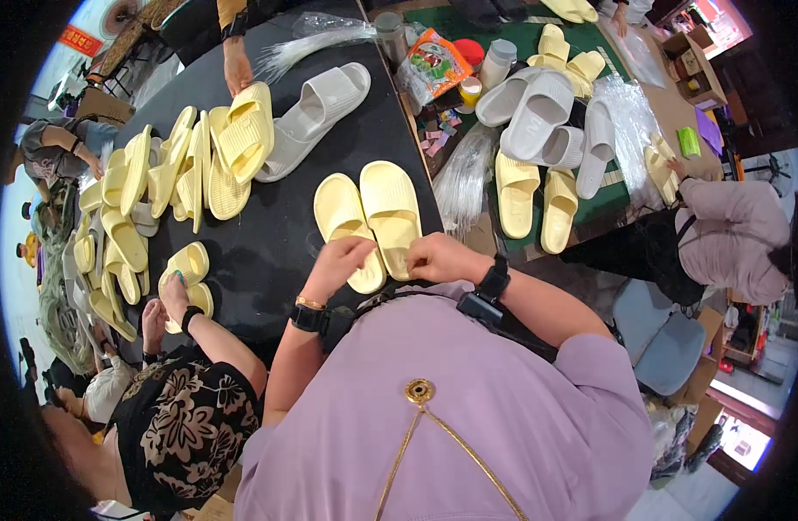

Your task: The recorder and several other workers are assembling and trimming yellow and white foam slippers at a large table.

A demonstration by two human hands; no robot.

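A pair of pale yellow slide slippers lies side by side on the black table (286, 234) before me, toes pointing away. My left hand (336, 265) is closed in a pinch at the heel of the left slipper (338, 205). By the heel of the right slipper (389, 187), my right hand (444, 259) has its fingers curled together. Whatever is between the fingers of either hand, if anything, is too small or hidden to make out. Both wrists wear black bands.
Many yellow slippers (125, 230) crowd the table's left, beside grey slippers (316, 113). Co-workers' hands (175, 295) handle slippers there. A bundle of clear plastic strands (473, 178) hangs by the right edge. Grey slippers (538, 108) lie on a green mat (625, 52); a grey chair (664, 343) stands right.
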